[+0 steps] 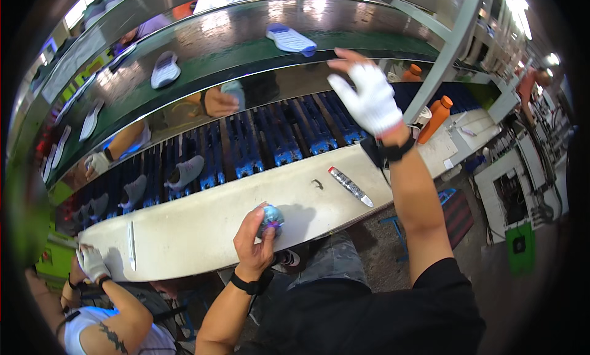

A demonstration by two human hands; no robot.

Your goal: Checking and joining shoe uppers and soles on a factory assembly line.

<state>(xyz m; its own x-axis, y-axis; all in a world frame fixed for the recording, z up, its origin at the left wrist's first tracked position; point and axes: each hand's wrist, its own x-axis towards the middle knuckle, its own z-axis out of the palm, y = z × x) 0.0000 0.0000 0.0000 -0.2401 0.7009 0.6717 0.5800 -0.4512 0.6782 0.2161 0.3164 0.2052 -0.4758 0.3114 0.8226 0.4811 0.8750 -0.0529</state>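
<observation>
My left hand [253, 241], bare, is closed around a rounded blue-grey shoe upper [271, 222], seen nearly end-on, with a purple patch. It is held over the near edge of the white worktop [227, 220]. My right hand [370, 96] wears a white glove with some bare fingertips. Its fingers are spread and hold nothing, raised above the rack near the upper belt. Closest beyond them, a white and blue shoe sole [292, 39] lies on the dark green belt [227, 42], apart from the hand.
Several grey shoes [185, 172] sit on the blue-slatted rack [246, 149]. A marker-like tool [350, 186] and a white stick [131, 245] lie on the worktop. An orange bottle [435, 118] stands near a slanted metal post [452, 51]. At left is a co-worker's gloved hand [93, 263].
</observation>
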